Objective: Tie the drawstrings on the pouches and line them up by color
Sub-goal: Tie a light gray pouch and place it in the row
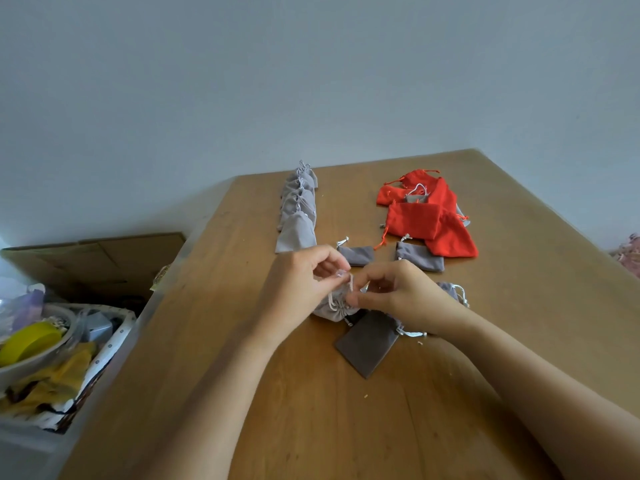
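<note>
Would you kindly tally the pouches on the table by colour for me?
Red pouches: 5
Grey pouches in the row: about 6, overlapping
Loose grey pouches: at least 7
Total: about 18

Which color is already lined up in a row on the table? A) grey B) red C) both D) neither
A: the grey row runs in one file toward the far edge of the table, while the red pouches lie in a loose heap. The left hand and right hand pinch the drawstring of another grey pouch.
</note>
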`<state>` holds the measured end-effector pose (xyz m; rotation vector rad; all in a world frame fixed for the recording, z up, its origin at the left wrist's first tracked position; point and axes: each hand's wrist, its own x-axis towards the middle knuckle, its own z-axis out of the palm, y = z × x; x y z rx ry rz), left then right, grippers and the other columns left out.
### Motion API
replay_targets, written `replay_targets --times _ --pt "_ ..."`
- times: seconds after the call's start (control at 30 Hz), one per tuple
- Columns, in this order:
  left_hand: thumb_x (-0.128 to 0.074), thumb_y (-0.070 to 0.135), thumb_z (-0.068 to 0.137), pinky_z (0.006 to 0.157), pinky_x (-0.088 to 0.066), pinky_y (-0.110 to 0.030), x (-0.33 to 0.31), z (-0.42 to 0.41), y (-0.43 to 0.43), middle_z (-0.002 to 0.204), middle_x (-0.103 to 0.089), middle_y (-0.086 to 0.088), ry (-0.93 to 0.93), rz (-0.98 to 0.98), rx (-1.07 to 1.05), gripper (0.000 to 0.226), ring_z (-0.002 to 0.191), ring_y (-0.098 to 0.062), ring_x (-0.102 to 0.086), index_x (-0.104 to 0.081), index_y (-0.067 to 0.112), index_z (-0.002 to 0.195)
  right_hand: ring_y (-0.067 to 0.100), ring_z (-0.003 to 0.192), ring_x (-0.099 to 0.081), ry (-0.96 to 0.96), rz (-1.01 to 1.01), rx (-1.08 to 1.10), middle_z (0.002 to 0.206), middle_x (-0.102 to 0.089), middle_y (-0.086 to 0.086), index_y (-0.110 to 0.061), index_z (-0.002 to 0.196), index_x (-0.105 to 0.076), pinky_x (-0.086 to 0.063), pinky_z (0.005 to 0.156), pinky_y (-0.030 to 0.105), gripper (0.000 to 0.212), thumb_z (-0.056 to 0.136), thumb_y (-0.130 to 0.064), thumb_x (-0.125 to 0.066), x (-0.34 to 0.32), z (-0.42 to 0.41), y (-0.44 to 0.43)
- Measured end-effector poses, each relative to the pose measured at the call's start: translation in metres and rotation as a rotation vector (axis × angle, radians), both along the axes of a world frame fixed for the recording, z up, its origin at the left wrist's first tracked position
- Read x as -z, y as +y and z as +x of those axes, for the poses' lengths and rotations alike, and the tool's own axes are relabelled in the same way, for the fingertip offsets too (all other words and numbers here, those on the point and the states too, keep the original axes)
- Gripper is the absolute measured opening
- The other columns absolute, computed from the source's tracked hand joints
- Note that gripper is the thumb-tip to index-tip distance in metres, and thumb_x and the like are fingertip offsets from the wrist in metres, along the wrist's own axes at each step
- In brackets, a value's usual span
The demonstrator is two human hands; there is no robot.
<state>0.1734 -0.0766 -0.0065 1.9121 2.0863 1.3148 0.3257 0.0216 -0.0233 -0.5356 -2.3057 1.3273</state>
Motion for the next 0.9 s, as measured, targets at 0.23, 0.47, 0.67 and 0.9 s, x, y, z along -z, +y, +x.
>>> replay_targets --times 0.23,0.47,0.67,0.9 --pt "-0.073 0.021 0.08 0.055 -0.051 -0.025 0.005 0.003 0.004 0.071 -0.069 0.003 0.236 0.315 0.002 0.016 0.062 -0.007 -0.061 -0.068 0.008 0.074 0.006 0.05 -0.046 0.124 -0.351 0.142 0.052 -0.058 -0.004 -0.01 0.069 -0.072 -0.041 0.054 0.013 0.041 0.094 -0.036 -0.053 -0.008 -0.002 -0.003" --pt "-0.075 0.006 0.078 0.06 -0.053 -0.03 0.006 0.007 0.007 0.078 -0.066 -0.001 0.127 0.315 0.078 0.018 0.071 -0.011 -0.062 -0.06 0.005 0.068 0.006 0.059 -0.044 0.318 -0.64 0.109 0.07 -0.054 0.009 -0.009 0.079 -0.074 -0.038 0.063 0.02 0.018 0.076 -0.025 -0.066 -0.004 -0.001 0.004" --pt "-0.071 0.006 0.081 0.091 -0.051 -0.033 0.004 0.015 0.005 0.093 -0.074 0.001 -0.427 0.196 0.183 0.027 0.101 -0.019 -0.068 -0.05 0.015 0.068 0.001 0.053 -0.05 0.484 -0.945 0.064 0.074 -0.07 0.0 0.0 0.094 -0.062 -0.044 0.052 0.01 0.019 0.091 -0.015 -0.05 -0.008 -0.004 0.011" --pt "-0.067 0.002 0.083 0.084 -0.05 -0.018 -0.01 0.019 0.001 0.075 -0.074 -0.005 -0.641 0.202 0.302 0.027 0.086 -0.018 -0.072 -0.043 0.01 0.07 0.004 0.048 -0.052 0.681 -1.136 0.214 0.063 -0.064 0.001 -0.009 0.084 -0.051 -0.043 0.044 0.012 0.022 0.102 -0.012 -0.038 -0.02 0.006 0.029"
